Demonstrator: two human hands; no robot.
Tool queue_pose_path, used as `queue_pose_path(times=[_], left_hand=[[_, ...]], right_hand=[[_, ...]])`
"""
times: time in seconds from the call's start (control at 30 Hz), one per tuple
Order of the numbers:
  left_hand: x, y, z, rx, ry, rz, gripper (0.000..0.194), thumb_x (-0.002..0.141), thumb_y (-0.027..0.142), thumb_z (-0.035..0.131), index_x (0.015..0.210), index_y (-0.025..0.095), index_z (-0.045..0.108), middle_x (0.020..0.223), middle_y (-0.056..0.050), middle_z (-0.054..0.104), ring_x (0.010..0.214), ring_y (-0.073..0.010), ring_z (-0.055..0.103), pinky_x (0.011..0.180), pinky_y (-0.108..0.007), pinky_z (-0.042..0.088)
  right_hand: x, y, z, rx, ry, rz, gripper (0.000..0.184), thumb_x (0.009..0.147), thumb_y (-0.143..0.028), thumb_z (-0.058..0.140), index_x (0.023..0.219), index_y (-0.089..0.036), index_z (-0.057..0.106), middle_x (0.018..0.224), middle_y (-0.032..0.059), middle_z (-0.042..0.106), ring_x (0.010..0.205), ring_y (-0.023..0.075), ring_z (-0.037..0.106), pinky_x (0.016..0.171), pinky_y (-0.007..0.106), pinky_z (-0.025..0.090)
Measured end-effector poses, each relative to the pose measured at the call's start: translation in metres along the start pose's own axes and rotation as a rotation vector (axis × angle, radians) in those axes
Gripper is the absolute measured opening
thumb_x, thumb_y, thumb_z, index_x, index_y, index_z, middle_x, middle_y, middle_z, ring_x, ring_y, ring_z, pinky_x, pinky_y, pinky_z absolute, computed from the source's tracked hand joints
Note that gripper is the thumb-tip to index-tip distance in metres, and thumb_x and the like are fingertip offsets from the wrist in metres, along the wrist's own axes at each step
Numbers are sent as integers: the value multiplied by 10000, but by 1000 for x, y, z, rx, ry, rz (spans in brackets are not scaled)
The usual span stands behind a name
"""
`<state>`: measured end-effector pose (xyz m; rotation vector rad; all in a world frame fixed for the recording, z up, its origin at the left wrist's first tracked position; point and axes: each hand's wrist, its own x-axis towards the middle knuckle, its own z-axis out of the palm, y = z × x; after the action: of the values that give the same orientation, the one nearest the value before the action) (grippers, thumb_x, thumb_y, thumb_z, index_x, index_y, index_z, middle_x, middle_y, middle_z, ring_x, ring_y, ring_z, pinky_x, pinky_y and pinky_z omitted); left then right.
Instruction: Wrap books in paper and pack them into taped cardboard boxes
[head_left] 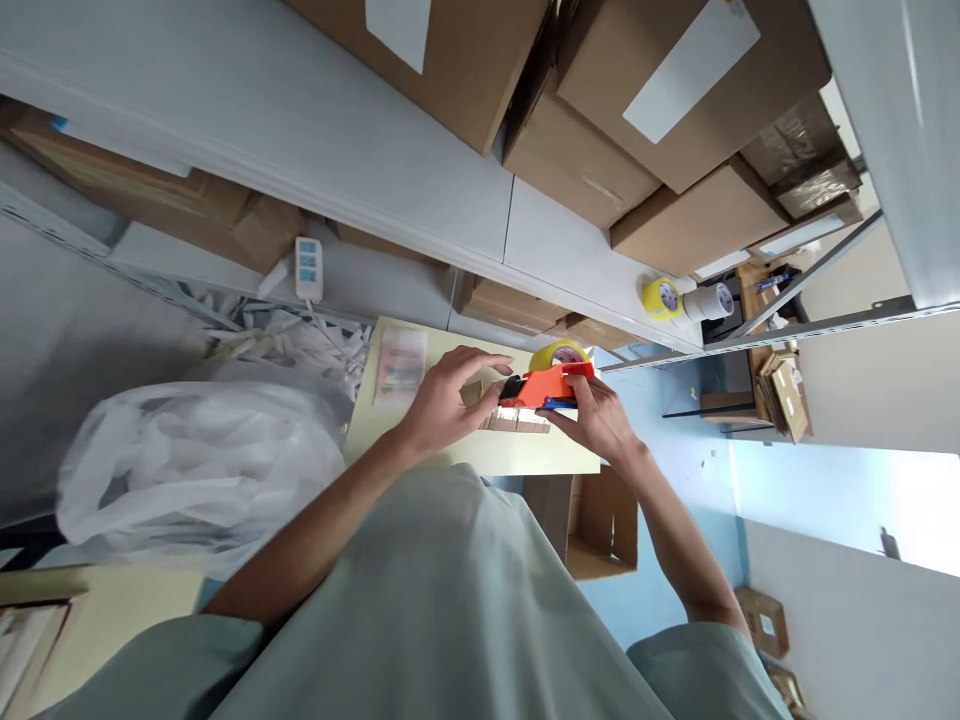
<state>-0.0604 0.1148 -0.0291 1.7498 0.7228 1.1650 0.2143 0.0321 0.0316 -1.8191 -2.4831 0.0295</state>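
Note:
An orange handheld tape dispenser (541, 387) loaded with a roll of yellow tape (559, 353) is held above the pale yellow table. My right hand (596, 415) is wrapped around its handle end, where a bit of blue shows. At the other end, my left hand (454, 395) curls its thumb and forefinger around the black tip of the dispenser. Whether tape is pinched there is too small to see. Partly hidden under the dispenser, small brown boxes (517, 420) lie on the table. A printed sheet (400, 368) is left of my left hand.
Cardboard boxes (592, 170) are stacked on the grey shelf (420, 170), with yellow tape (660, 298) and white rolls (709, 302) near its end. A white power strip (308, 270) hangs at left. Below it sits a large plastic bag (202, 470). An open carton (600, 525) stands below the table.

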Motion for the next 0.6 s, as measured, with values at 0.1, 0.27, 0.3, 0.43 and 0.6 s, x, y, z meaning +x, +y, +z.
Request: queue_pose_path(times=[0.1,0.27,0.3,0.43,0.6], left_hand=[[-2,-6,-1,-29,-35,-44,191,1029,266,663,1190,261,767,1111,-34,844,1061,-222,785,1019,-402,600],[-5,-7,-6,-164,-82,-196,124,1007,320,677,1045,239,763,1056,-33,838,1005,-211,789,964,-361,617],[-6,-6,-8,-196,-96,-238,122,997,331,685,1020,235,756,1044,-32,836,995,-210,786,943,-351,621],[-10,-14,-9,-319,-168,-380,179,966,395,715,986,220,746,996,-35,818,932,-207,764,810,-315,611],[-22,-39,8,-442,-136,-543,399,911,597,779,921,198,756,929,-61,781,872,-223,731,761,-336,583]], right_hand=[[-2,-7,-3,9,-48,-9,575,1084,-660,632,1433,-218,520,1200,187,794,1077,367,806,847,493,694],[0,-13,-5,13,-135,7,595,1052,-637,702,1432,-220,517,1172,176,797,1040,361,812,812,464,681],[0,-14,-5,16,-155,16,598,1042,-631,719,1424,-216,522,1151,171,801,1021,357,814,802,455,674],[6,-20,-11,25,-240,74,626,983,-628,770,1389,-195,569,1075,148,824,939,347,820,778,429,643],[26,-25,-19,32,-424,182,623,957,-703,755,1359,-237,664,1096,107,845,951,332,821,792,383,592]])
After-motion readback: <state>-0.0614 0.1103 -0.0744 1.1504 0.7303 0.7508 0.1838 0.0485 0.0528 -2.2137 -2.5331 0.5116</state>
